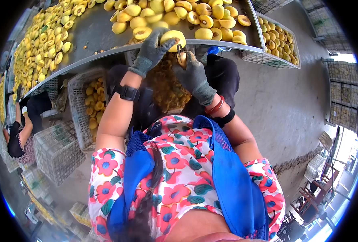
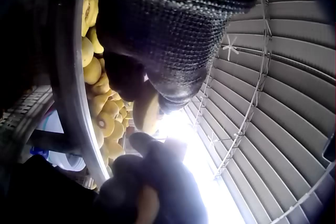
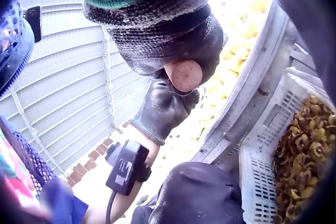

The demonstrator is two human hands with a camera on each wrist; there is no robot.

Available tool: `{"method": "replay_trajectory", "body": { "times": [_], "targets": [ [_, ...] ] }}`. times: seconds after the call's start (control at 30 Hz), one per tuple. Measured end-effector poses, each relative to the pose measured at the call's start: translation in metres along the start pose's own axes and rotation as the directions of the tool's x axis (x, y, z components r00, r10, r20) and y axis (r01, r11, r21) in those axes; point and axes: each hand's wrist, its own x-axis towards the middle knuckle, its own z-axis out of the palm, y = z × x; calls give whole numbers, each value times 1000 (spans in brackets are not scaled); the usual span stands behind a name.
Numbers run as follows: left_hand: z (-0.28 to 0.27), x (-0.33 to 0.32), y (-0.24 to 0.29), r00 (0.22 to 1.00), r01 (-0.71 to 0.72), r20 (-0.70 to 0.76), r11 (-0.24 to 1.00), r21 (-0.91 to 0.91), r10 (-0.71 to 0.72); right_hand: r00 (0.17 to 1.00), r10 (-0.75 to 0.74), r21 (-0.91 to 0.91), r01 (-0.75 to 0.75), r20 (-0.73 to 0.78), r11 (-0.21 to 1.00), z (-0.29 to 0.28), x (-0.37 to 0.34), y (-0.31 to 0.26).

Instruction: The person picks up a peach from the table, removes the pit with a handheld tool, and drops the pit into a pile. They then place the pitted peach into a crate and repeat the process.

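Note:
In the head view the gloved left hand (image 1: 151, 50) holds a yellow halved fruit (image 1: 173, 40) between thumb and fingers at the metal table's front edge. Just right of it, the gloved right hand (image 1: 193, 76) grips a small tool with a wooden handle (image 1: 182, 59) and a dark metal loop (image 1: 179, 48), close to the fruit. In the right wrist view the round handle end (image 3: 187, 75) pokes out of the curled right hand (image 3: 163, 40). The left wrist view shows the fruit (image 2: 146, 109) under the left hand (image 2: 157, 45), its far side hidden.
Many halved yellow fruits (image 1: 205, 20) lie on the metal table (image 1: 94, 34). Crates of fruit stand at the right (image 1: 277, 40) and lower left (image 1: 76, 105). Beneath the hands is a crate with brownish scraps (image 3: 302, 161). Another person (image 1: 23, 137) sits at the far left.

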Motion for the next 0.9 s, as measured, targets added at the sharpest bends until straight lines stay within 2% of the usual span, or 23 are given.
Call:
{"method": "replay_trajectory", "body": {
  "times": [0.07,0.13,0.23,0.37,0.47,0.57,0.67,0.77,0.8,0.87,0.9],
  "targets": [
    [-2,-15,14,999,-36,-20,999,-26,36,997,-68,10,69,-31,998,2,0,2],
    [-3,-26,30,998,-40,-54,997,-63,37,999,-45,5,45,-25,999,4,-3,-1],
    [-4,-36,32,986,-142,-99,988,-60,135,1000,-17,30,17,-8,999,7,-7,0],
    [1,-42,36,959,-239,-147,971,31,241,997,65,48,-66,33,997,3,-10,-6],
    [7,-47,35,941,-279,-178,957,77,289,998,18,116,-25,62,993,3,-11,-7],
    [9,-50,33,923,-317,-192,942,106,332,982,125,309,-163,140,937,8,-13,-5],
    [14,-51,33,903,-340,-227,930,141,365,942,176,424,-289,285,858,4,-11,-11],
    [16,-51,36,905,-328,-233,933,147,355,986,42,421,-106,159,901,15,-13,-3],
    [15,-50,35,902,-329,-238,931,158,359,950,134,493,-264,283,829,9,-11,-10],
    [14,-51,34,905,-317,-233,930,188,356,805,263,551,-565,532,614,-10,-8,-27],
    [12,-52,34,910,-306,-224,929,207,349,796,231,576,-574,560,582,-11,-9,-23]
  ]
}}
